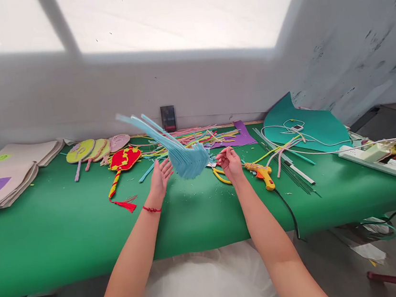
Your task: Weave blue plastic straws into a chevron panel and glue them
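Note:
A light blue piece made of pipe cleaners hangs in the air between my hands, its long loose ends reaching up to the left and slightly blurred. My left hand is open beside its left side, palm turned inward and fingers spread. To the right, my right hand is closed in a pinch on what looks like a thin dark wire. The wire points towards the blue piece; I cannot make out where they join. Behind lies a pile of coloured pipe cleaners.
A yellow glue gun lies right of my right hand, its cord over the table edge. Yellow-handled pliers or scissors lie near that hand. Round fans, paper stacks, dark wires and a power strip surround the green tabletop.

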Demonstrator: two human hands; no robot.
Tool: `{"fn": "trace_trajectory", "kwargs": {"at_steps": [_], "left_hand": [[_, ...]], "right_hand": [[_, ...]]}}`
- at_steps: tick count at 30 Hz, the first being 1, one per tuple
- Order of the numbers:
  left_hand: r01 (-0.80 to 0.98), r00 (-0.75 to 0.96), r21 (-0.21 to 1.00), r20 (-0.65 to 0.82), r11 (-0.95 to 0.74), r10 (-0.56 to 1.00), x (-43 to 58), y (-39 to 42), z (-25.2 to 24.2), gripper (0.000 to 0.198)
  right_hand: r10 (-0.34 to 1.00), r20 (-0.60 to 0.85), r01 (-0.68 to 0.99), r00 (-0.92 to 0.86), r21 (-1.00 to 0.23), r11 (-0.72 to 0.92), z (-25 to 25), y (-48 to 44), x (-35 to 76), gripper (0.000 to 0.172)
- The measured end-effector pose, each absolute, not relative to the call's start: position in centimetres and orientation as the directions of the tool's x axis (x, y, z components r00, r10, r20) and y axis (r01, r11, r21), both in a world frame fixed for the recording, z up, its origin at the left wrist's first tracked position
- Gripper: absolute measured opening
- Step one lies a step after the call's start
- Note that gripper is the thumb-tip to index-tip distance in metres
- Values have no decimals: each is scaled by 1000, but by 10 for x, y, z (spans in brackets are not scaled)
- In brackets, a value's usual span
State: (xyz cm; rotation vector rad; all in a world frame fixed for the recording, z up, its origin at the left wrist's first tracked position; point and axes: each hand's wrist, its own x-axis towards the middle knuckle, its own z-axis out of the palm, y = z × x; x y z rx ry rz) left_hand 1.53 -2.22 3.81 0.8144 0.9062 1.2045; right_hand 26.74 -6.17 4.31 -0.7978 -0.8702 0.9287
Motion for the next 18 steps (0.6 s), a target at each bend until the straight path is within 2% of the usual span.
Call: {"fn": "trace_trajectory", "kwargs": {"at_steps": [13,18], "left_hand": [[-416,93,896,-132,159,987,12,-21,37,59],[-398,41,904,-152,156,987,11,-23,43,56]], "right_hand": [[884,268,-322,383,-859,399,42,-61,265,36],[903,289,-354,317,-847,395,44,-63,266,36]]}}
